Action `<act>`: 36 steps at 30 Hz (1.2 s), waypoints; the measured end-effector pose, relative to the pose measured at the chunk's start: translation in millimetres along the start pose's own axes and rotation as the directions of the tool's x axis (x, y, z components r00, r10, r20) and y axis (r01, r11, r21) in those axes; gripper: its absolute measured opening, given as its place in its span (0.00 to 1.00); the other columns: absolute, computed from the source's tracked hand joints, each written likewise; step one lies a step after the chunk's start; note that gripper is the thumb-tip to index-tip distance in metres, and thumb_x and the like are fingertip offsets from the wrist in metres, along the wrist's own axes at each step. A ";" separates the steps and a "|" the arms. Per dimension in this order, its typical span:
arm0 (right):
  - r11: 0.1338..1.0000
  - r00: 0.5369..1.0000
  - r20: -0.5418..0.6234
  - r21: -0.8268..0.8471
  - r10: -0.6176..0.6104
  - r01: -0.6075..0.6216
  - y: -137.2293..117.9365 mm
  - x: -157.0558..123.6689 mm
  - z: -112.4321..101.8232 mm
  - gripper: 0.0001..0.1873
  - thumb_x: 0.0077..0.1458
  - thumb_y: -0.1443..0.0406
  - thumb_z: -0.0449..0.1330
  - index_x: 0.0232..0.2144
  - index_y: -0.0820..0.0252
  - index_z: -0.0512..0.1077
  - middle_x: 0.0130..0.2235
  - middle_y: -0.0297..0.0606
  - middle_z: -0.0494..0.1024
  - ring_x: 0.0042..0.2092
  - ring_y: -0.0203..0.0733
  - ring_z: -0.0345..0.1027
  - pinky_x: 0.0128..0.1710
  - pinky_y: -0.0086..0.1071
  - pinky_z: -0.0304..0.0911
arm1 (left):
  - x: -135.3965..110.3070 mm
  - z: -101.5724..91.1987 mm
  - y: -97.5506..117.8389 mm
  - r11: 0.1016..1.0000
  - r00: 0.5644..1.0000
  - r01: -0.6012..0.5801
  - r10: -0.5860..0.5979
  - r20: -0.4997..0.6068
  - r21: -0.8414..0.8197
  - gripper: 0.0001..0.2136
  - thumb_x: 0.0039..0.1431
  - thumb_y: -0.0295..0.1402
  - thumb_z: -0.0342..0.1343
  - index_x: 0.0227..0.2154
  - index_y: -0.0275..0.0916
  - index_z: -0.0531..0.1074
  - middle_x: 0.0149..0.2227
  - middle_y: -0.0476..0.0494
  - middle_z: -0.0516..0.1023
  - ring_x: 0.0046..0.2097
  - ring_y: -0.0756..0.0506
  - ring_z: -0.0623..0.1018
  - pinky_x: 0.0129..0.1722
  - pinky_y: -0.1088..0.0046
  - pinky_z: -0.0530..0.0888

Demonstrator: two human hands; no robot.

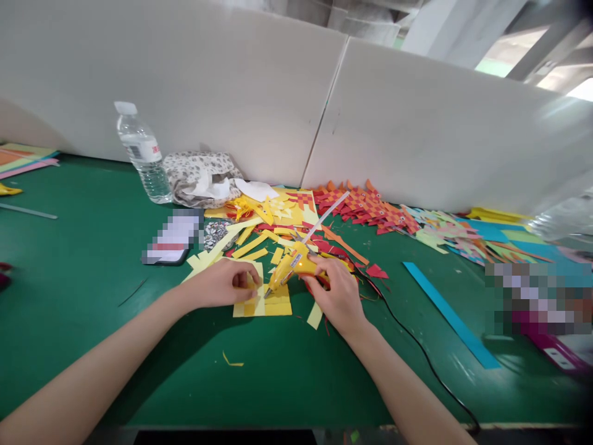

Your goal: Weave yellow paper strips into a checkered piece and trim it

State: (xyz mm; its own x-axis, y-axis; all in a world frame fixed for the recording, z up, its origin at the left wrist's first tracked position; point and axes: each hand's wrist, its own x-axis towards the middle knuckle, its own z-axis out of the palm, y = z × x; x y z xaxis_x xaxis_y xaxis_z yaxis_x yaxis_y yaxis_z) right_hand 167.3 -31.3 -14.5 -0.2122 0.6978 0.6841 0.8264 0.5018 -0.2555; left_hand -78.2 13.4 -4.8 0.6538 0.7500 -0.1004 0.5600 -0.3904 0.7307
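My right hand (336, 287) is wrapped round a yellow hot glue gun (290, 266), a glue stick (328, 213) jutting from its back end. The gun's nozzle points down and left at a yellow paper piece (278, 306), at or close to its surface. This piece is made of pale and deeper yellow strips and lies flat on the table. From the left, my left hand (229, 284) presses on it with curled fingers, thumb and forefinger close together at a strip. Behind both hands lie loose yellow paper strips (250, 244).
On the green table (194, 383) stand a water bottle (143, 154) and a phone (176, 238). Woven red-orange paper fish (361, 207) are heaped by the white partition (222, 80). A black cord (417, 346) runs to the front edge, near a blue strip (449, 315).
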 end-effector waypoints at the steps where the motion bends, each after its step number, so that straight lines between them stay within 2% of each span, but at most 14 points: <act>1: 1.000 1.000 0.001 -0.003 -0.005 0.005 0.5 -0.1 -0.4 0.10 0.50 0.69 0.57 0.27 0.55 0.58 0.39 0.39 0.74 0.44 0.43 0.68 0.41 0.38 0.64 | -0.1 0.2 -0.2 1.000 1.000 -0.003 0.003 -0.001 -0.002 0.09 0.48 0.37 0.53 0.33 0.41 0.70 0.22 0.53 0.69 0.24 0.52 0.68 0.22 0.78 0.63; 13: 0.999 0.999 0.027 0.023 -0.036 0.035 1.1 1.1 -5.2 0.10 0.52 0.71 0.55 0.25 0.55 0.57 0.38 0.40 0.74 0.43 0.44 0.68 0.39 0.40 0.66 | -0.6 -0.2 -0.2 1.000 1.000 -0.016 0.016 -0.006 0.011 0.09 0.48 0.36 0.53 0.33 0.41 0.70 0.22 0.52 0.69 0.24 0.51 0.69 0.23 0.78 0.63; 16: 1.000 0.999 0.036 0.002 -0.015 0.015 2.3 0.6 -4.2 0.10 0.51 0.69 0.56 0.25 0.55 0.57 0.39 0.41 0.74 0.43 0.45 0.68 0.39 0.40 0.65 | -0.9 -0.7 1.1 1.000 1.000 -0.013 0.013 -0.004 0.011 0.09 0.48 0.37 0.53 0.33 0.41 0.70 0.22 0.52 0.69 0.24 0.51 0.69 0.23 0.78 0.63; 22: 0.999 0.999 -0.026 0.026 0.047 -0.047 2.0 -0.6 -1.5 0.11 0.49 0.67 0.59 0.25 0.55 0.57 0.39 0.40 0.74 0.43 0.45 0.68 0.39 0.40 0.65 | -0.3 -0.3 1.8 1.000 1.000 0.004 -0.004 -0.003 0.009 0.09 0.48 0.37 0.53 0.33 0.41 0.70 0.23 0.52 0.69 0.25 0.51 0.69 0.23 0.77 0.63; 28: 1.000 0.999 0.040 0.007 0.000 0.000 3.7 -0.3 -2.2 0.11 0.50 0.68 0.58 0.25 0.55 0.57 0.40 0.39 0.74 0.43 0.44 0.67 0.40 0.40 0.64 | 0.3 1.1 -0.7 1.000 1.000 0.001 -0.001 -0.001 0.004 0.09 0.49 0.37 0.52 0.33 0.42 0.70 0.22 0.52 0.69 0.24 0.52 0.68 0.23 0.78 0.63; 33: 0.998 0.999 0.014 0.030 0.047 -0.048 2.2 0.1 -1.6 0.11 0.49 0.67 0.58 0.25 0.55 0.57 0.39 0.39 0.74 0.43 0.44 0.67 0.40 0.40 0.64 | -0.3 -0.5 2.9 1.000 1.000 0.005 -0.005 -0.007 -0.008 0.12 0.50 0.42 0.52 0.33 0.41 0.71 0.24 0.51 0.70 0.26 0.50 0.70 0.25 0.77 0.64; 36: 0.999 0.998 0.050 0.031 0.043 -0.044 1.3 0.0 -0.2 0.10 0.50 0.67 0.57 0.25 0.55 0.57 0.39 0.40 0.74 0.43 0.45 0.67 0.39 0.40 0.64 | -2.3 -2.7 7.5 0.995 0.999 0.042 -0.043 -0.004 -0.089 0.16 0.53 0.47 0.47 0.32 0.41 0.71 0.28 0.48 0.73 0.30 0.49 0.71 0.28 0.76 0.67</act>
State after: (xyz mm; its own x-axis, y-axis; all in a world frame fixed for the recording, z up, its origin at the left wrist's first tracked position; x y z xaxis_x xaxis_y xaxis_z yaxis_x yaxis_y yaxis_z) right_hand 168.4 -30.7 -14.7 -0.2027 0.7434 0.6374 0.8186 0.4858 -0.3063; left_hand -76.9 10.2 2.8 0.6271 0.7682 -0.1286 0.5396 -0.3093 0.7830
